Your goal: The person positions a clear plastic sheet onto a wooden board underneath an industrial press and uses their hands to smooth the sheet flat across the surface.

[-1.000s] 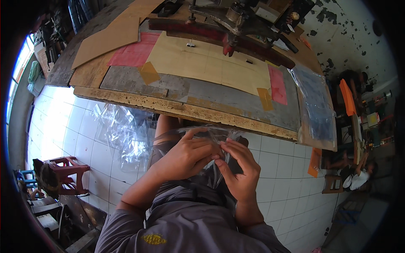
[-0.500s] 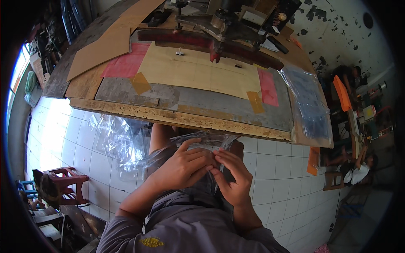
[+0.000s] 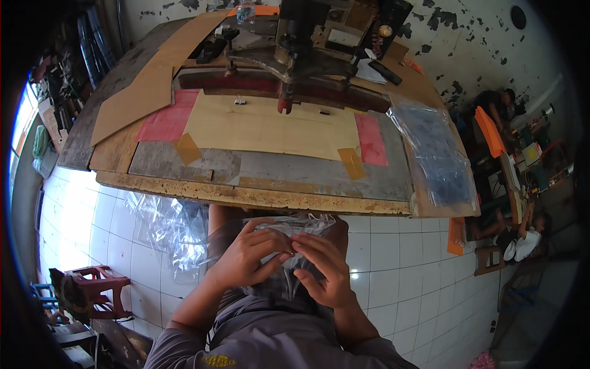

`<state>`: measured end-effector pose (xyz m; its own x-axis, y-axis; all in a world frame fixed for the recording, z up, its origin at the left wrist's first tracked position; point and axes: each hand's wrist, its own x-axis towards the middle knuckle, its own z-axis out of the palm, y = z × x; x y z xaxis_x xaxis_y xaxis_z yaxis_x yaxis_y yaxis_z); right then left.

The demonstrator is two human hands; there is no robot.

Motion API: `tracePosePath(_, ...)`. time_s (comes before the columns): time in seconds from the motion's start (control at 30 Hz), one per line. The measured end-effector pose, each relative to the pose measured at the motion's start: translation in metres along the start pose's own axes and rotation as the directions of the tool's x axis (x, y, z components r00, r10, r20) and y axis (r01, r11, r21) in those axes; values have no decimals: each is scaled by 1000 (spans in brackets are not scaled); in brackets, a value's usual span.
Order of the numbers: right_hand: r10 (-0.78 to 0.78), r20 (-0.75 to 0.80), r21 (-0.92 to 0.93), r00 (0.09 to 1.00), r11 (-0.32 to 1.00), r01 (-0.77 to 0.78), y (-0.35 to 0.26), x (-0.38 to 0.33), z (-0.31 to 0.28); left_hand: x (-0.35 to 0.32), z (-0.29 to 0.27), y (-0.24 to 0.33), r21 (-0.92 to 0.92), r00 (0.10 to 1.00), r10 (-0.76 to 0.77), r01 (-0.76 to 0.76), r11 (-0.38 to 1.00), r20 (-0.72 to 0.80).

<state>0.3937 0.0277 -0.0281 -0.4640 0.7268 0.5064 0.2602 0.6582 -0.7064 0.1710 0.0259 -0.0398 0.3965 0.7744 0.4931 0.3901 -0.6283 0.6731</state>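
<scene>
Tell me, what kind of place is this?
Probably a small workshop. A big metal machine stands over a worn wooden workbench, and clear plastic sheets lie at the bench's right end.

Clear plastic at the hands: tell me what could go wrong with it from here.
The right hand has its thumb apart from its fingers, so any grip on the plastic may be weak. The table has a pitted front edge that looks close by, and the plastic might snag there. The crumpled heap at the left could tangle with it.
</scene>
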Motion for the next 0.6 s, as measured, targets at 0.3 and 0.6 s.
tracePosePath(0.3, 20, -219, -498, 975, 858, -129, 71, 64, -120, 9, -20, -36, -6, 956, -34, 34, 999, -291)
tracePosePath(0.6, 275, -210, -707, 938, 620, -340, 367, 258, -280, 14, -24, -73, -72, 922, -194, 180, 981, -336)
